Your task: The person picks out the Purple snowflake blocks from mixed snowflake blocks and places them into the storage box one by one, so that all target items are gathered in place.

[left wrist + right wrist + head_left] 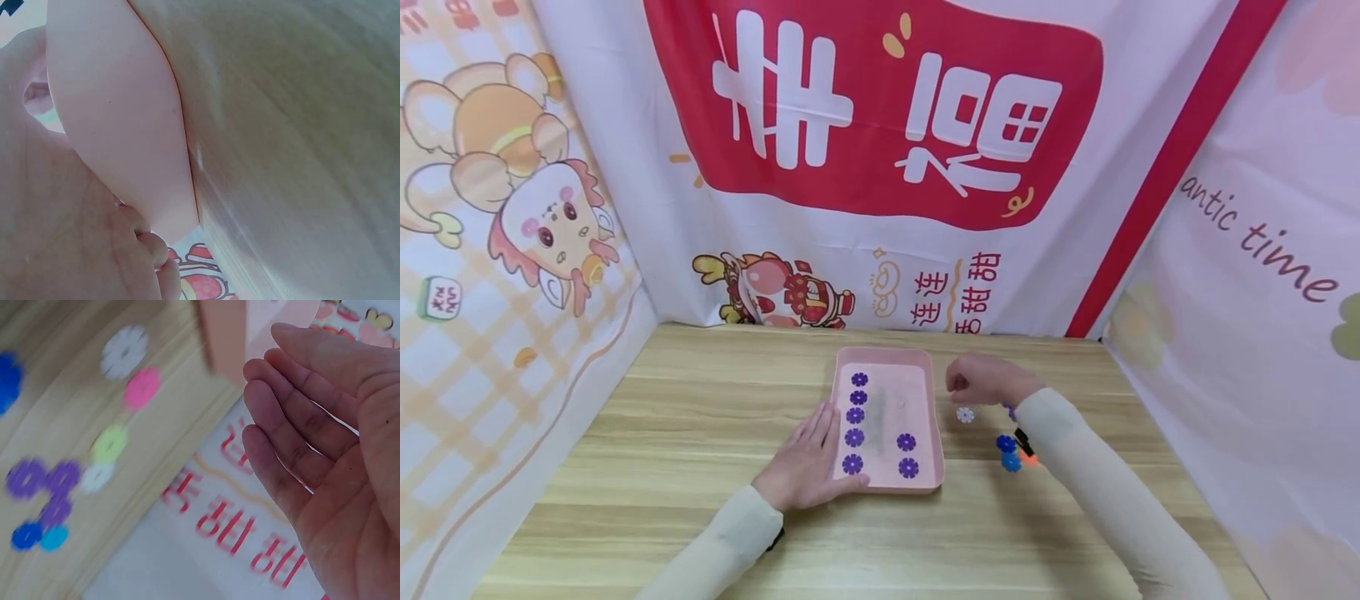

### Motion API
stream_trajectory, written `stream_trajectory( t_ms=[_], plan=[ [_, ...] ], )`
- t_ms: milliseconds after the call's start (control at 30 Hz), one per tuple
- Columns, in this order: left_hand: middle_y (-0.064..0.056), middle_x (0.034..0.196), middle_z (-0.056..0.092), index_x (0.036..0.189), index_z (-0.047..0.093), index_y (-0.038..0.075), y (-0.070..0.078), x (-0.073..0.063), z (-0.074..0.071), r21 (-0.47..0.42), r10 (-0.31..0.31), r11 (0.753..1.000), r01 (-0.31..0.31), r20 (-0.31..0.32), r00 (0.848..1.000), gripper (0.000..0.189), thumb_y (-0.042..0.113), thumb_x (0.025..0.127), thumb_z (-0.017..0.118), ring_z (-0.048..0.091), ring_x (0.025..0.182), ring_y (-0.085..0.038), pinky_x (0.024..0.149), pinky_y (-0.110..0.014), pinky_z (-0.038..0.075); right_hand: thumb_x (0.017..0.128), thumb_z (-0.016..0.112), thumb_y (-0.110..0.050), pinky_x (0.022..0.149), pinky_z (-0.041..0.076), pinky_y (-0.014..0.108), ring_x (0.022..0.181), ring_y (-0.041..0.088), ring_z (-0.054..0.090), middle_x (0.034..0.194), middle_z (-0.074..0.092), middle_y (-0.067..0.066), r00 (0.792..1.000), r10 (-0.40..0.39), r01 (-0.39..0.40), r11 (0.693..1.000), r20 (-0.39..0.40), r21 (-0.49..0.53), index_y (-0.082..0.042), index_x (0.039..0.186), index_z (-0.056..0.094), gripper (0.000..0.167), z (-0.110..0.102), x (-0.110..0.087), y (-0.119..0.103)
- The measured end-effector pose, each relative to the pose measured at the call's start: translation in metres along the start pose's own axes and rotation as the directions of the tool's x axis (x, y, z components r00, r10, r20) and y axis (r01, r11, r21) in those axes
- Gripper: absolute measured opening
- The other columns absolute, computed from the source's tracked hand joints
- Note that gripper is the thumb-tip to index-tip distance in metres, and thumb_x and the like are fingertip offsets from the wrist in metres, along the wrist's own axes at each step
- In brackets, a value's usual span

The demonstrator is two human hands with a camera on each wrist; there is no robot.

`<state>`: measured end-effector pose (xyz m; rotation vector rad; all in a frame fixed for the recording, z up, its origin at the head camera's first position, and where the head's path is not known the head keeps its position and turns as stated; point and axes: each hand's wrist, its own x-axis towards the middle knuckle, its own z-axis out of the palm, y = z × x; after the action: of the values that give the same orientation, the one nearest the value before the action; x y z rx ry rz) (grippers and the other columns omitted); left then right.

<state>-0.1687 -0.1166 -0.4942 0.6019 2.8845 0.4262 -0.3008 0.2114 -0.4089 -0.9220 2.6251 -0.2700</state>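
A shallow pink tray [898, 357] lies on the table with purple snowflake-shaped plastic discs [854, 437] in it. Several make a column along its left side, and two sit at the lower right. My left hand [805, 460] holds the tray by its near left corner, fingers along the left rim and thumb at the front. Just off the tray's right side hovers my right hand [983, 380]; in the right wrist view its fingers [294, 434] are loosely bent with nothing visible in them. A white disc [966, 415] lies on the table below that hand.
To the right of the tray are loose discs, including dark blue [1006, 443], light blue [1012, 462] and orange [1029, 457] ones, partly covered by my right forearm. In the right wrist view, pink [142, 389] and yellow-green [110, 444] discs show. Printed cloth walls enclose the table.
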Motion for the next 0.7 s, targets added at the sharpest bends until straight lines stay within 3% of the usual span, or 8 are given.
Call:
stream_trajectory(
  t_ms=[267,467,700],
  plan=[
    [-0.024,0.177,0.006,0.167,0.013,-0.005,-0.001,-0.003,0.001,0.006,-0.003,1.000,0.003,0.006,1.000,0.118,0.080,0.094,0.052,0.008,0.166,-0.040,0.136,-0.054,0.016,0.095,0.077,-0.013,0.086,0.064,0.036,0.086,0.010,0.068,0.096,0.077,-0.002,0.996,0.084,-0.084,0.996,-0.005,-0.013,-0.010,0.105,0.080,0.010,0.000,-0.034,0.045],
    [-0.024,0.177,0.007,0.167,0.013,-0.005,-0.002,-0.004,-0.001,0.013,-0.008,1.000,0.008,0.000,1.000,0.119,0.080,0.094,0.054,0.010,0.166,-0.040,0.136,-0.054,0.016,0.096,0.077,-0.012,0.082,0.063,0.036,0.083,0.012,0.066,0.092,0.076,0.000,0.991,0.134,-0.134,0.991,-0.010,-0.002,-0.005,0.104,0.079,0.011,0.010,-0.052,0.072],
    [-0.023,0.177,0.006,0.167,0.014,-0.004,-0.001,-0.002,-0.001,0.010,-0.003,1.000,0.003,0.002,1.000,0.119,0.082,0.093,0.052,0.009,0.166,-0.039,0.136,-0.054,0.017,0.097,0.073,-0.013,0.076,0.060,0.036,0.080,0.017,0.062,0.090,0.073,0.002,0.961,0.276,-0.275,0.959,-0.009,0.063,-0.007,0.103,0.078,0.010,0.028,-0.068,0.095]
  ],
)
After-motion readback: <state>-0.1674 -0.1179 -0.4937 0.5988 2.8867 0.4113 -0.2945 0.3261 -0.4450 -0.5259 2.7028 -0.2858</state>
